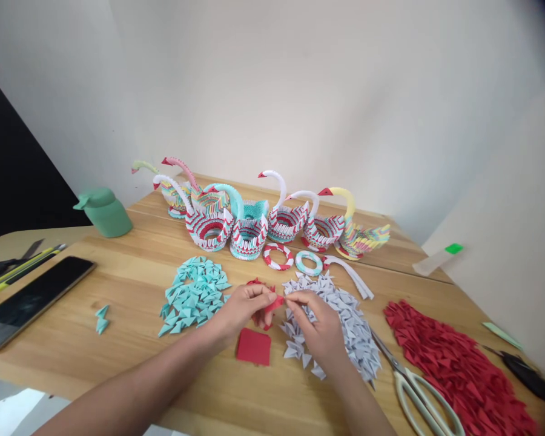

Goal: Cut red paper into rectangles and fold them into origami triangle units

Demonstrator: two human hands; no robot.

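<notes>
A small piece of red paper (pixel 275 304) is pinched between my two hands, over the middle of the table. My left hand (pixel 247 307) holds its left side between thumb and fingers. At its right end, the thumb and forefinger of my right hand (pixel 312 321) close on the edge. Just below lies a stack of red paper (pixel 253 347). Some red folded pieces (pixel 255 282) show partly behind my left hand. A heap of pale grey folded paper pieces (pixel 352 321) spreads under and beside my right hand; a turquoise heap (pixel 195 290) lies left of my left hand.
Several folded-paper swans (pixel 209 229) stand along the back. Two paper rings (pixel 309 263) and a white paper neck (pixel 352 275) lie before them. Scissors (pixel 411 378) and a red heap (pixel 458 363) are at right; a phone (pixel 34 300) and green container (pixel 104 212) at left.
</notes>
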